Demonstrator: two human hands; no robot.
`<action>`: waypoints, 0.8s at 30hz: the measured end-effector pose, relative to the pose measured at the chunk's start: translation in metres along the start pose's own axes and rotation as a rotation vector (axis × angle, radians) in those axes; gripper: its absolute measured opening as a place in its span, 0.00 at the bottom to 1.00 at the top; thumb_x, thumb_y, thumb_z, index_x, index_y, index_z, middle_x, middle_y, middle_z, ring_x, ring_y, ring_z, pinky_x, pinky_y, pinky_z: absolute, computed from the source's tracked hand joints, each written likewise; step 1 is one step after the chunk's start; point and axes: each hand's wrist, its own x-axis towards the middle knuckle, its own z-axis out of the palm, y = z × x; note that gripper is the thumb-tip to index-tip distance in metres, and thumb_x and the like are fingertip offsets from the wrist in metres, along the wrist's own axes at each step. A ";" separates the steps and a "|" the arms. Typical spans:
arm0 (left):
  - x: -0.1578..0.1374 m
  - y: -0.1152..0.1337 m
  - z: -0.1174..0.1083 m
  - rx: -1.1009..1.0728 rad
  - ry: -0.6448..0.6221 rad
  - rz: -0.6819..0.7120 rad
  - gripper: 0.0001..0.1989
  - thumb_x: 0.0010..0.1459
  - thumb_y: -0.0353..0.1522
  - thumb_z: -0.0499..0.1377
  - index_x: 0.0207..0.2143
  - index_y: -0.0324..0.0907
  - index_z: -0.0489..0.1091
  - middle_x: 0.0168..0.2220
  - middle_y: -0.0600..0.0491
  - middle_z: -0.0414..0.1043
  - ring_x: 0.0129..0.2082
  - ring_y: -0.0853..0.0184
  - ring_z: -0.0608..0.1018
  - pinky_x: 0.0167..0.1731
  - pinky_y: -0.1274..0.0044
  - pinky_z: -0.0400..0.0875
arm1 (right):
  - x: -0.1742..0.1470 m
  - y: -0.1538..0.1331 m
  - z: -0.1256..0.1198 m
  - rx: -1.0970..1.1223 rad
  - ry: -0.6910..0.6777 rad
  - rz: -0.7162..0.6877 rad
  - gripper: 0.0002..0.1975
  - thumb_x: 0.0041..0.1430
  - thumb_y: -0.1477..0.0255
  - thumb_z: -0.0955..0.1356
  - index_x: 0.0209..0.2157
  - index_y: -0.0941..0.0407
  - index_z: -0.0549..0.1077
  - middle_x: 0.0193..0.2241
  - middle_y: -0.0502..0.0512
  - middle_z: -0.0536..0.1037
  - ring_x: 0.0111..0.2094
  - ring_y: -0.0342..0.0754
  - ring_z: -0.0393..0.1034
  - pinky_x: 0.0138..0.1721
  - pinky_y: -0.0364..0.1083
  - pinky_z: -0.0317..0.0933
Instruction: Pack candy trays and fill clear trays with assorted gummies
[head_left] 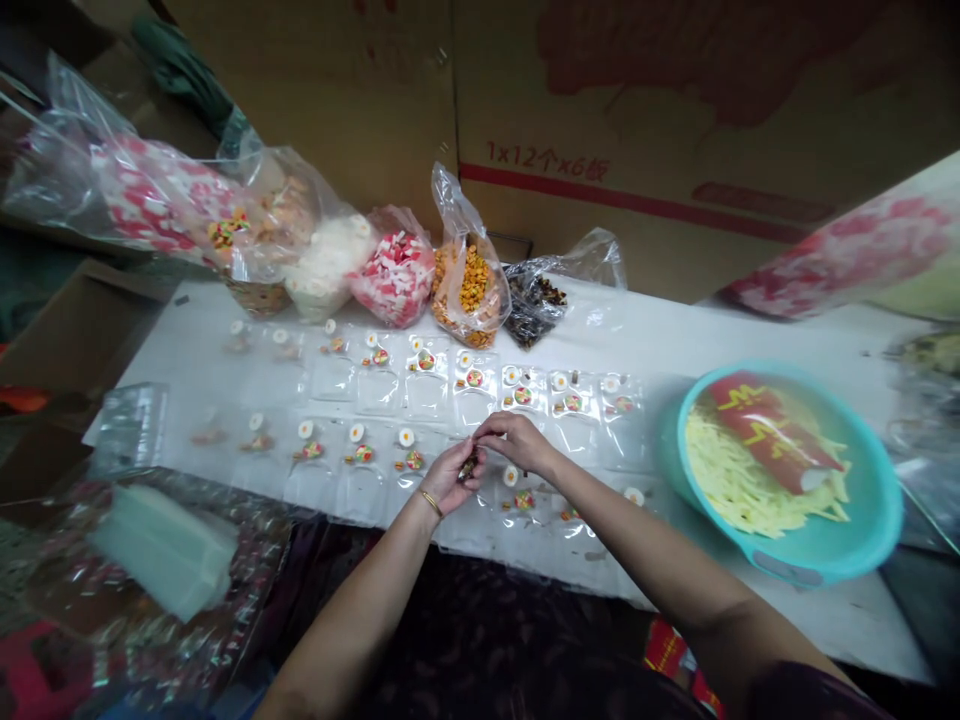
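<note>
My left hand (pixel 452 478), with a gold bangle at the wrist, is cupped around several small dark brown pieces (pixel 468 467) over the middle of the table. The thumb and fingers of my right hand (pixel 517 443) are pinched together at the left fingertips; anything between them is too small to make out. Below and around both hands lie two rows of transparent plastic trays (pixel 427 392) holding tiny toy foods: a white disc with a yellow centre, a round multicoloured piece and a little burger shape. Some trays towards the right also carry a small dark piece.
Along the back stand bags of red-and-white pieces (pixel 396 275), orange-yellow pieces (pixel 474 280) and dark pieces (pixel 536 305). A turquoise basin (pixel 889 500) with pale yellow strips and red packets is at right. Stacked plastic (pixel 169 550) lies at left. Large cartons (pixel 600 100) rise behind the white table (pixel 202 310).
</note>
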 end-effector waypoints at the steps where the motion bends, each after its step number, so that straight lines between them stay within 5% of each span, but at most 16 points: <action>1: -0.002 0.001 -0.003 -0.012 0.000 0.004 0.08 0.51 0.33 0.58 0.33 0.38 0.69 0.23 0.54 0.65 0.18 0.78 0.65 0.13 0.87 0.51 | 0.004 0.006 -0.002 -0.002 0.058 0.062 0.05 0.52 0.74 0.66 0.30 0.56 0.74 0.28 0.51 0.74 0.32 0.43 0.67 0.37 0.44 0.60; 6: -0.015 0.003 -0.026 -0.047 0.090 0.046 0.12 0.49 0.29 0.58 0.39 0.37 0.69 0.25 0.54 0.66 0.19 0.78 0.65 0.12 0.87 0.52 | 0.048 0.042 -0.016 -0.097 0.370 0.402 0.05 0.48 0.76 0.66 0.29 0.56 0.74 0.26 0.51 0.75 0.29 0.44 0.68 0.35 0.43 0.61; 13: -0.033 0.004 -0.053 -0.102 0.219 0.095 0.14 0.49 0.31 0.59 0.40 0.37 0.69 0.25 0.54 0.66 0.19 0.79 0.65 0.13 0.87 0.52 | 0.105 0.069 -0.019 -0.224 0.399 0.472 0.08 0.46 0.78 0.64 0.27 0.56 0.74 0.28 0.50 0.76 0.30 0.44 0.68 0.36 0.42 0.59; 19: -0.033 0.008 -0.061 -0.135 0.254 0.104 0.14 0.49 0.31 0.59 0.40 0.37 0.69 0.25 0.54 0.66 0.19 0.78 0.65 0.13 0.86 0.52 | 0.117 0.080 -0.006 -0.163 0.541 0.608 0.10 0.48 0.72 0.64 0.31 0.58 0.74 0.27 0.52 0.76 0.28 0.44 0.67 0.32 0.41 0.59; 24: -0.028 0.011 -0.058 -0.126 0.258 0.085 0.13 0.50 0.30 0.58 0.40 0.37 0.69 0.26 0.53 0.66 0.19 0.78 0.66 0.14 0.86 0.53 | 0.115 0.069 0.003 -0.317 0.464 0.588 0.10 0.50 0.69 0.63 0.29 0.57 0.75 0.29 0.54 0.75 0.31 0.46 0.67 0.34 0.42 0.57</action>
